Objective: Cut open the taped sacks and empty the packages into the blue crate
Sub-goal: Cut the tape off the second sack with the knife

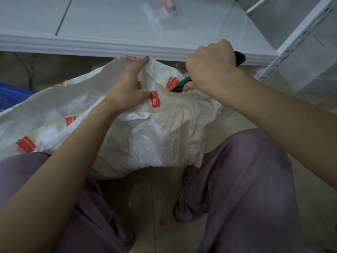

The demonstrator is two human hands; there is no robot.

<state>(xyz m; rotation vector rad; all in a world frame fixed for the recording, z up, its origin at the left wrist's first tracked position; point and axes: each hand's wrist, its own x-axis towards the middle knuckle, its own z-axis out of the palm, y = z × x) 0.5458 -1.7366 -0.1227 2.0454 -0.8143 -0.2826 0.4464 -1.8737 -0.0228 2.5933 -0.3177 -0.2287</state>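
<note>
A: Gripping hard there. The right hand (212, 67) is balled in a fist round a green-handled cutter (184, 81), with the dark tip pressed against the white sack (145, 128) just beside a red tape patch (171, 82).

B: And the left hand (127, 88) is pinching a fold of that sack, index finger stretched up along the raised edge, thumb clamped down next to another red tape strip (155, 101).

A: So where is the sack lying?

B: Across the person's lap and out to the left, crumpled, and lifted into a peak between the two hands. More red tape pieces are dotted along its left side.

A: Whether the blade has gone through the plastic, I cannot tell; the hand hides it.

B: Purple trousers (246, 179) below, knees spread, and a shoe (179, 207) on the pale floor (156, 198) between them.

A: There's the blue crate (11, 97), only a corner of it showing at the far left, partly behind the sack.

B: Above the hands runs a white shelf edge (91, 44), with clear plastic scraps (156, 17) lying on the shelf, and a white slotted rack post (299, 41) on the right.
</note>
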